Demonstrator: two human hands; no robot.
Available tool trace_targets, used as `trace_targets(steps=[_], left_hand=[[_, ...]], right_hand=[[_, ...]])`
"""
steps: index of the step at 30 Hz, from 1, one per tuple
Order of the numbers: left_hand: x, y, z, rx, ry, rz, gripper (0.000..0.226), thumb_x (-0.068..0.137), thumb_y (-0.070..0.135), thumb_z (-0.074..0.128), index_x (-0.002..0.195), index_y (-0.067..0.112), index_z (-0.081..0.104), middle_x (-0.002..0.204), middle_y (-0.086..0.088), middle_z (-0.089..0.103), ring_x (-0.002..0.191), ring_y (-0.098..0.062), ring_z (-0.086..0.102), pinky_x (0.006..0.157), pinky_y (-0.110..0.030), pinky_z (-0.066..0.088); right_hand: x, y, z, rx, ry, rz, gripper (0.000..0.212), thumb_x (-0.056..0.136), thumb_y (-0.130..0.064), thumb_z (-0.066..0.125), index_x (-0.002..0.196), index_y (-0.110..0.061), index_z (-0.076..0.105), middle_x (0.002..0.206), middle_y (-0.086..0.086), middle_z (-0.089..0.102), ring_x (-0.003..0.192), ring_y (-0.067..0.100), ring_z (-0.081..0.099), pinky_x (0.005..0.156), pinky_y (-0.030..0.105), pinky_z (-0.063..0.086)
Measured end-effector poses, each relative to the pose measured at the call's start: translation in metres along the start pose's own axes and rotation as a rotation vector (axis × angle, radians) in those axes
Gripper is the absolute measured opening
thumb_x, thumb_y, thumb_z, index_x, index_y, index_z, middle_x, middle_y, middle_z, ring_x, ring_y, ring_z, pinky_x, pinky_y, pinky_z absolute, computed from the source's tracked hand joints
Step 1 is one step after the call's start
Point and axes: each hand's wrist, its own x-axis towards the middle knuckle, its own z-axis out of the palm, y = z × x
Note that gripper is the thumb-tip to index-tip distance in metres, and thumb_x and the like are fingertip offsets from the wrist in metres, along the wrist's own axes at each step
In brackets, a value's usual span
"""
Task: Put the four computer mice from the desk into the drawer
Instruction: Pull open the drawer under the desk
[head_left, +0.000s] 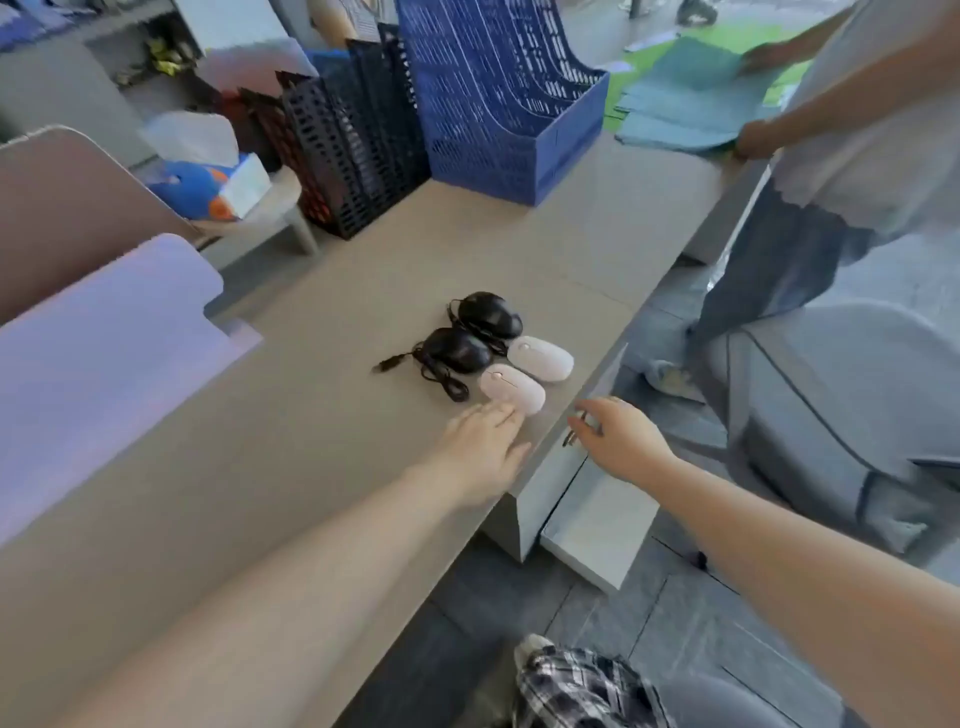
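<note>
Several computer mice lie close together near the desk's right edge. Two are black and wired: the far black mouse (490, 314) and the near black mouse (457, 349), with their cables coiled beside them. Two are white: the far white mouse (540, 358) and the near white mouse (511, 388). My left hand (480, 449) lies flat on the desk, its fingertips touching the near white mouse. My right hand (618, 436) hovers with fingers apart at the top of the drawer (597, 530), which stands pulled out below the desk edge. Neither hand holds anything.
A blue file rack (498, 98) and a black file rack (353, 140) stand at the back of the desk (291, 395). A tissue box (213, 176) sits at the left. Another person (852, 156) stands at the right with teal cloths. A grey chair (831, 415) is beside the drawer.
</note>
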Motion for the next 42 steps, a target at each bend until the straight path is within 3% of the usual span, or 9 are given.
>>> trace_targets(steps=[3, 10, 15, 22, 25, 28, 35, 39, 42], left_hand=[[0.015, 0.009, 0.027, -0.035, -0.021, 0.039, 0.053, 0.102, 0.032, 0.033, 0.149, 0.01, 0.025, 0.161, -0.004, 0.017, 0.148, -0.016, 0.014, 0.119, -0.027, 0.007], [0.044, -0.002, 0.093, -0.114, 0.057, 0.033, 0.055, 0.101, 0.03, 0.037, 0.15, 0.011, 0.023, 0.162, -0.002, 0.014, 0.149, -0.014, 0.013, 0.121, -0.031, 0.015], [0.048, -0.006, 0.123, 0.002, 0.247, 0.022, 0.059, 0.099, 0.033, 0.041, 0.151, 0.016, 0.019, 0.162, 0.001, 0.014, 0.146, -0.018, 0.021, 0.119, -0.035, 0.021], [0.044, 0.002, 0.123, 0.026, 0.268, -0.025, 0.058, 0.098, 0.034, 0.041, 0.151, 0.021, 0.021, 0.161, 0.007, 0.014, 0.144, -0.017, 0.024, 0.114, -0.032, 0.023], [0.046, -0.002, 0.124, 0.004, 0.274, -0.024, 0.057, 0.096, 0.037, 0.038, 0.149, 0.022, 0.027, 0.16, 0.008, 0.021, 0.142, -0.018, 0.031, 0.116, -0.036, 0.029], [0.05, -0.003, 0.124, -0.031, 0.313, -0.011, 0.061, 0.089, 0.04, 0.034, 0.147, 0.021, 0.033, 0.158, 0.006, 0.028, 0.141, -0.019, 0.035, 0.113, -0.042, 0.034], [0.052, -0.005, 0.13, 0.018, 0.356, 0.016, 0.073, 0.082, 0.049, 0.019, 0.146, 0.017, 0.035, 0.156, 0.001, 0.031, 0.137, -0.025, 0.041, 0.111, -0.043, 0.038], [0.05, -0.003, 0.129, 0.06, 0.344, -0.005, 0.069, 0.085, 0.048, 0.023, 0.147, 0.019, 0.032, 0.158, 0.003, 0.028, 0.138, -0.024, 0.04, 0.11, -0.041, 0.039], [0.049, -0.002, 0.129, 0.057, 0.34, -0.01, 0.062, 0.09, 0.041, 0.034, 0.148, 0.021, 0.029, 0.159, 0.005, 0.025, 0.139, -0.021, 0.036, 0.11, -0.038, 0.036]], right_hand=[[0.005, 0.037, 0.024, -0.037, -0.043, 0.042, 0.033, 0.097, -0.036, 0.043, 0.119, -0.018, 0.061, 0.111, 0.003, 0.064, 0.102, 0.024, 0.058, 0.082, 0.034, 0.048], [0.032, 0.097, 0.093, 0.031, -0.116, 0.124, 0.041, 0.097, -0.037, 0.045, 0.13, -0.015, 0.054, 0.134, 0.007, 0.059, 0.123, 0.027, 0.054, 0.1, 0.036, 0.045], [0.057, 0.119, 0.132, 0.077, -0.103, 0.09, 0.042, 0.096, -0.036, 0.045, 0.13, -0.013, 0.054, 0.13, 0.009, 0.061, 0.117, 0.029, 0.057, 0.093, 0.034, 0.046], [0.073, 0.116, 0.152, 0.243, -0.013, 0.157, 0.045, 0.1, -0.03, 0.038, 0.137, -0.005, 0.046, 0.135, 0.017, 0.055, 0.122, 0.035, 0.052, 0.1, 0.041, 0.046], [0.084, 0.113, 0.158, 0.387, -0.011, 0.249, 0.033, 0.1, -0.022, 0.034, 0.109, 0.001, 0.056, 0.106, 0.018, 0.058, 0.095, 0.031, 0.055, 0.083, 0.036, 0.047], [0.098, 0.108, 0.161, 0.651, -0.002, 0.333, 0.014, 0.096, -0.02, 0.04, 0.093, -0.01, 0.049, 0.098, 0.011, 0.053, 0.087, 0.024, 0.052, 0.088, 0.04, 0.051], [0.096, 0.094, 0.165, 1.051, 0.03, 0.499, 0.01, 0.093, -0.009, 0.042, 0.1, -0.012, 0.048, 0.077, 0.006, 0.051, 0.078, 0.024, 0.053, 0.076, 0.036, 0.048], [0.098, 0.096, 0.172, 1.06, 0.046, 0.564, 0.02, 0.092, -0.01, 0.038, 0.106, -0.007, 0.052, 0.113, 0.02, 0.063, 0.086, 0.022, 0.049, 0.074, 0.035, 0.039], [0.095, 0.098, 0.174, 1.07, 0.079, 0.568, 0.032, 0.093, -0.011, 0.039, 0.119, -0.004, 0.055, 0.101, 0.014, 0.058, 0.084, 0.024, 0.049, 0.067, 0.033, 0.04]])
